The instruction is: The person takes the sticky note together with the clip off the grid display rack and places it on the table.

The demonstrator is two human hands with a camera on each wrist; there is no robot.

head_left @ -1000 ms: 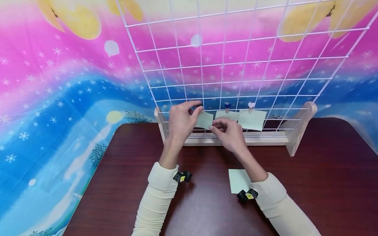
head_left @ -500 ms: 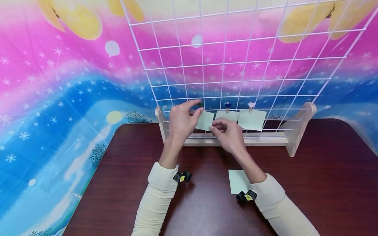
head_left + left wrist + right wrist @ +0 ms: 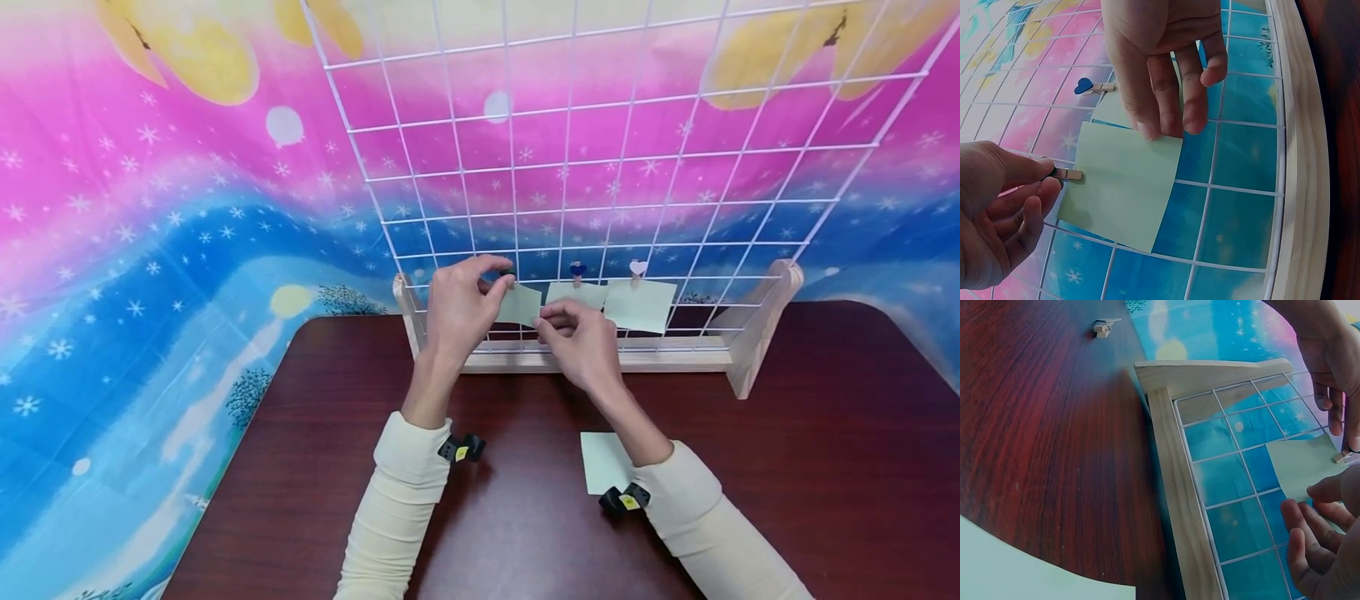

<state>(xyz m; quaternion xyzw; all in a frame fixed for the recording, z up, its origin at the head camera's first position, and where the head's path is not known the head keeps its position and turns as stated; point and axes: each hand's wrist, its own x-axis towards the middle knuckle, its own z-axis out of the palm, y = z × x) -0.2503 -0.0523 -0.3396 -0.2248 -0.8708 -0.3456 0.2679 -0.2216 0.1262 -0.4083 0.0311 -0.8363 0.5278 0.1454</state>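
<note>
My left hand [image 3: 462,304] pinches the dark end of a small wooden clothespin [image 3: 1070,174] between thumb and forefinger. The clothespin's wooden tip lies over one edge of a pale green paper note [image 3: 1124,184] against the white wire grid [image 3: 536,200]. With thumb and fingertips, my right hand [image 3: 585,342] pinches that note's lower right corner. To the right hang two more green notes: one [image 3: 573,293] under a clothespin with a blue heart [image 3: 577,270], and one [image 3: 639,306] under a clothespin with a white heart [image 3: 638,268]. My right hand partly covers the blue-heart note.
A wooden stand [image 3: 675,360] holds the grid upright on the dark brown table [image 3: 315,467]. Another green note [image 3: 602,461] lies on the table near my right wrist. A loose clothespin [image 3: 1102,328] lies on the table in the right wrist view. A patterned cloth [image 3: 150,292] hangs behind.
Both hands keep nearly the same place. The pinched note flattens against the grid half a second ago, then tilts slightly again; my right fingertips shift a little to the right.
</note>
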